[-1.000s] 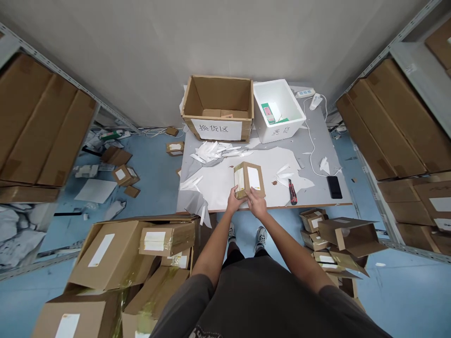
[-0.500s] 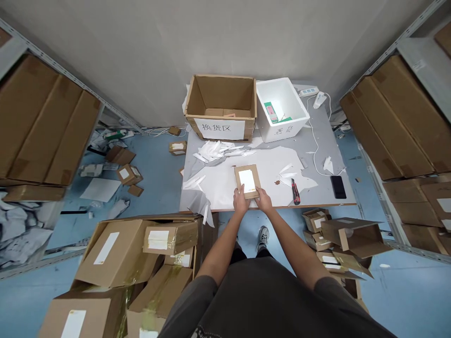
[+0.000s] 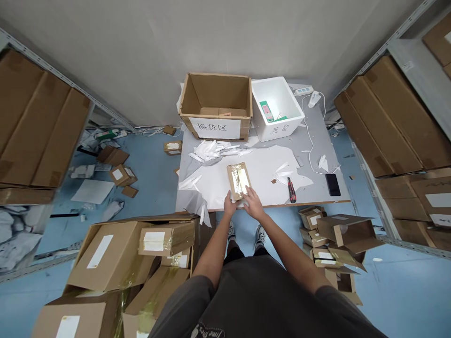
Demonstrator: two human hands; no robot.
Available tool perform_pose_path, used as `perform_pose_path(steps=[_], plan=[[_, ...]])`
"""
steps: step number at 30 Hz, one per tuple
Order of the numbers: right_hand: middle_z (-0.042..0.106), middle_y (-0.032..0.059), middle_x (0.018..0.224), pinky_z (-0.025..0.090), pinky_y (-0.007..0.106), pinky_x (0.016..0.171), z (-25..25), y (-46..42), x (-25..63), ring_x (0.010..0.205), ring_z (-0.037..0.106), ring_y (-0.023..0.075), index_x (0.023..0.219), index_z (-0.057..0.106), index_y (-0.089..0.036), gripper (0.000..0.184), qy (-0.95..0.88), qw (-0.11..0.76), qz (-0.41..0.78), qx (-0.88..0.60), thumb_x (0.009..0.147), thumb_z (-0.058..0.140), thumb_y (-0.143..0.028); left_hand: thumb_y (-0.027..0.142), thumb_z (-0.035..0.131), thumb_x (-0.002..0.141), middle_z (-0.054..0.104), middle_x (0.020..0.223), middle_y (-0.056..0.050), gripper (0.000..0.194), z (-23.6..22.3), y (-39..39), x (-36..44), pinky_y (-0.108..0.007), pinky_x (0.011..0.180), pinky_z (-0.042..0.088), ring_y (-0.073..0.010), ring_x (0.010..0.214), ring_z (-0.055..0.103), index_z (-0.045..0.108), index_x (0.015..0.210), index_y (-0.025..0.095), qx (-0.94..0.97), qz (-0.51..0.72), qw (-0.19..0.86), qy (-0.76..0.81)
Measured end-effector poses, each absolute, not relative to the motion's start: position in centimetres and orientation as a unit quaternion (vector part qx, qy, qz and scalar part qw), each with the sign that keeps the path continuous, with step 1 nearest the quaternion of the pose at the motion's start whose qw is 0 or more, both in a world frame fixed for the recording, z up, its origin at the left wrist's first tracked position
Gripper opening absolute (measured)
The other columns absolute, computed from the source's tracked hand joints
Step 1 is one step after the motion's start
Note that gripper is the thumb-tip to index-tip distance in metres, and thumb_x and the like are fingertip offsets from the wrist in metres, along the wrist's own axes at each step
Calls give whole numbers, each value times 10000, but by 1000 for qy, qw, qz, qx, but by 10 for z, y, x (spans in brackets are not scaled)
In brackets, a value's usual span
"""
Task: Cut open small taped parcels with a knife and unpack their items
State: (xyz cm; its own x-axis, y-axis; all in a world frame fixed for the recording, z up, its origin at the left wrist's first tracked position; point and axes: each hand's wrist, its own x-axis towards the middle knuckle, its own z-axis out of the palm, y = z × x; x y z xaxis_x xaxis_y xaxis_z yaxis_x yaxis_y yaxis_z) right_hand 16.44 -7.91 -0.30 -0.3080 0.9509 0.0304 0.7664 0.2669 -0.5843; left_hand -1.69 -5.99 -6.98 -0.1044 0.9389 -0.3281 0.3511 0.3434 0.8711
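A small flat cardboard box (image 3: pixel 236 176), its upper face covered in shiny clear tape, lies tilted slightly near the front edge of the table. My left hand (image 3: pixel 230 205) grips its lower left corner. On the lower right corner my right hand (image 3: pixel 253 203) has hold too, with fingers over the taped face. Right of the box, a red and black utility knife (image 3: pixel 291 190) rests beside torn white paper scraps (image 3: pixel 283 172).
Behind stand a large open carton (image 3: pixel 215 127) with a paper sign and a white foam box (image 3: pixel 278 129) with green items inside. A phone (image 3: pixel 332 185) lies at the table's right. Stacked cartons (image 3: pixel 105 256) flank me at left, opened boxes (image 3: pixel 347 234) at right.
The small box has been turned over: its white label faced up before, and now the taped face does. My right hand has shifted onto the upper face.
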Motion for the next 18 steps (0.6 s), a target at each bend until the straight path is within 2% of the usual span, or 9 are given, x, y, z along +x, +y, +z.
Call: perform_pose_path(steps=[2,3,5,8,11,14,18], plan=[[287,141,1789,392,607,1272,-9,-79,176,1643,279,372,1642,501,-236,759,-742,199,239,-594,905,668,-164,320,871,825,570,1571,-154,1067,-65,-63,-24,-434,1041,595,-287,1244,690,308,1731,277,502,308,457,667],[290,155,1783,404,595,1266,-13,-78,182,1632,305,372,1655,475,-233,775,-725,196,245,-613,909,677,-181,296,844,849,511,1626,-152,1044,-61,-64,-25,-424,1056,593,-291,1294,671,294,1737,293,527,303,452,653],[364,166,1737,457,550,1234,-20,-74,191,1585,400,350,1666,446,-248,776,-705,182,273,-629,925,671,-195,235,782,897,415,1697,-127,942,-53,-64,-25,-419,1115,568,-300,1406,609,338,1723,327,588,290,436,616],[487,157,1624,547,476,1143,-28,-66,194,1446,565,301,1635,468,-264,697,-699,160,304,-628,959,611,-167,155,718,929,362,1723,-107,803,-43,-61,-18,-441,1183,526,-312,1482,553,454,1666,335,637,253,410,601],[528,168,1528,589,444,1062,-30,-59,187,1297,654,290,1584,509,-234,635,-703,134,292,-635,963,601,-140,140,708,939,347,1727,-144,774,-39,-58,-11,-478,1166,540,-337,1448,587,471,1657,305,638,227,397,619],[559,160,1444,596,432,1027,-25,-54,180,1212,674,284,1548,539,-225,602,-716,111,275,-632,959,632,-137,147,714,938,352,1725,-179,771,-37,-55,-11,-498,1160,541,-354,1440,595,470,1659,268,631,221,404,624],[587,143,1396,579,434,1034,0,-44,175,1218,651,290,1533,572,-262,554,-732,129,241,-624,992,625,-160,200,731,938,543,1604,-143,738,-17,-45,-20,-479,1227,480,-315,1473,562,498,1637,252,640,276,399,596]])
